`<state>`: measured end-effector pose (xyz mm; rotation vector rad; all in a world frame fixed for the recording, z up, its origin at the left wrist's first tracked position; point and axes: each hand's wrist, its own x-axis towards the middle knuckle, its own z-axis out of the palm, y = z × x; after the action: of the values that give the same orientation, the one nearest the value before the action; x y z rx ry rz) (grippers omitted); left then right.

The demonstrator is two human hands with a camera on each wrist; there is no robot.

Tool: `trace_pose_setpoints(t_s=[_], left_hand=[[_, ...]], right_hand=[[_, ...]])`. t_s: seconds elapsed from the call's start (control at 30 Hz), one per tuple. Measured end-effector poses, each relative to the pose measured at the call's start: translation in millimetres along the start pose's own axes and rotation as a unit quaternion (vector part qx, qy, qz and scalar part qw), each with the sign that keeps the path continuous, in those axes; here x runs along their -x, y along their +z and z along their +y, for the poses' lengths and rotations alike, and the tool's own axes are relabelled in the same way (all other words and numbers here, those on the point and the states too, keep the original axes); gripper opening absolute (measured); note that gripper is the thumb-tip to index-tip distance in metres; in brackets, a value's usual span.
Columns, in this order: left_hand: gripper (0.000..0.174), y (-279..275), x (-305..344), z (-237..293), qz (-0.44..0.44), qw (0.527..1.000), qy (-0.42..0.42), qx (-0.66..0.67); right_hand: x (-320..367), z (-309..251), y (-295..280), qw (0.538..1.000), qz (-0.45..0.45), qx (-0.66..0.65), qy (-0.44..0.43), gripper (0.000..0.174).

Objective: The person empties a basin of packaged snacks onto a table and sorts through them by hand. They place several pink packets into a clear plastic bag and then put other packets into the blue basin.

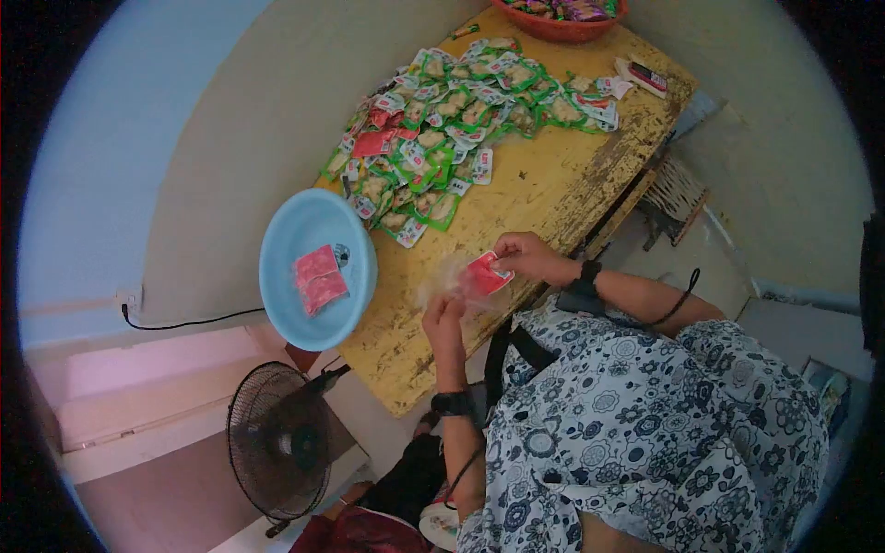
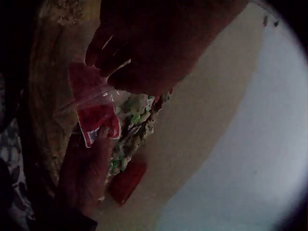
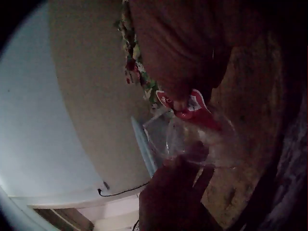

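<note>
Over the near edge of the yellow table, my right hand (image 1: 535, 258) pinches the top corner of a red packet (image 1: 487, 274) between thumb and fingers. My left hand (image 1: 445, 321) grips a clear plastic bag (image 1: 444, 279) by its side. The packet's lower part is inside the bag, and its printed upper end sticks out, as the right wrist view shows with the packet (image 3: 199, 113) above the bag (image 3: 178, 137). In the left wrist view the clear film crosses the packet (image 2: 96, 113). The left fingertips are partly hidden by the film.
A light blue basin (image 1: 277, 267) holding pink-red packets (image 1: 320, 279) stands at the table's left end. Many green-and-white food packets (image 1: 452, 111) are heaped along the wall side. A red basket (image 1: 562, 29) and a phone (image 1: 648, 76) lie farther back. A black fan (image 1: 281, 442) stands below left.
</note>
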<state>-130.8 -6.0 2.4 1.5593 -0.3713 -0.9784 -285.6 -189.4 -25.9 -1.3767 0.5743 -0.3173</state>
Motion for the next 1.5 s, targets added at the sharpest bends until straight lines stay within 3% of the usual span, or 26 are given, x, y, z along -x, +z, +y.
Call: trace_pose_setpoints(t_s=[0.1, 0.17, 0.27, 0.37, 0.47, 0.6, 0.7, 0.77, 0.9, 1.0, 1.1, 1.2, 1.3, 1.37, 1.4, 1.47, 1.5], left_hand=[[0.007, 7, 7, 6, -0.012, 0.994, 0.003, -0.109], [0.009, 20, 8, 13, 0.000, 1.000, 0.004, -0.014], [0.010, 30, 12, 34, -0.014, 0.995, 0.013, 0.095], [0.006, 27, 11, 36, -0.041, 0.984, 0.007, 0.174], [0.005, 24, 16, 34, -0.080, 0.970, -0.005, 0.228], [0.008, 28, 20, 26, -0.134, 0.957, -0.021, 0.255], [0.012, 27, 21, 28, -0.069, 0.968, -0.067, 0.230], [0.019, 18, 18, 23, -0.004, 0.986, -0.036, 0.166], [0.035, -21, 18, -6, 0.089, 0.996, 0.026, -0.014], [0.045, -41, 7, -37, 0.132, 0.963, 0.085, -0.221], [0.047, -43, -3, -53, 0.178, 0.938, 0.105, -0.278], [0.043, -40, -22, -61, 0.126, 0.914, 0.115, -0.367], [0.037, -33, -26, -61, 0.030, 0.936, 0.048, -0.346], [0.029, -27, -25, -58, 0.012, 0.940, 0.048, -0.339], [0.025, -26, -27, -59, 0.002, 0.941, 0.049, -0.336], [0.018, -28, -31, -66, 0.008, 0.984, 0.062, -0.169], [0.014, -29, -32, -70, 0.012, 0.994, 0.066, -0.083]], right_hand=[[5, -9, 5, 1.000, 0.004, 0.012, -0.028, 0.018], [4, -14, 14, 0.996, 0.008, 0.073, -0.045, 0.020], [2, -15, 17, 0.996, -0.041, -0.045, 0.065, 0.019], [-5, -20, 14, 0.981, -0.108, 0.159, 0.019, 0.015], [-9, -12, 13, 0.972, -0.117, 0.199, 0.037, 0.008], [-14, -16, 17, 0.961, -0.115, 0.247, 0.040, 0.013], [-21, 2, 15, 0.940, -0.130, 0.314, 0.031, 0.023], [-24, 21, 6, 0.914, -0.153, 0.370, 0.060, 0.030], [-18, 28, -5, 0.915, -0.124, 0.383, -0.008, 0.038], [-20, 33, -7, 0.914, -0.112, 0.390, -0.031, 0.039], [-24, 46, -8, 0.919, -0.100, 0.380, -0.042, 0.037], [-24, 46, -9, 0.925, -0.110, 0.362, -0.031, 0.036], [-23, 44, -9, 0.928, -0.113, 0.354, -0.037, 0.037], [-23, 42, -10, 0.925, -0.116, 0.361, -0.015, 0.039], [-24, 46, -10, 0.923, -0.080, 0.371, -0.059, 0.040], [-23, 56, -7, 0.911, -0.007, 0.386, -0.142, 0.042], [-23, 55, -7, 0.923, -0.014, 0.357, -0.144, 0.041]])
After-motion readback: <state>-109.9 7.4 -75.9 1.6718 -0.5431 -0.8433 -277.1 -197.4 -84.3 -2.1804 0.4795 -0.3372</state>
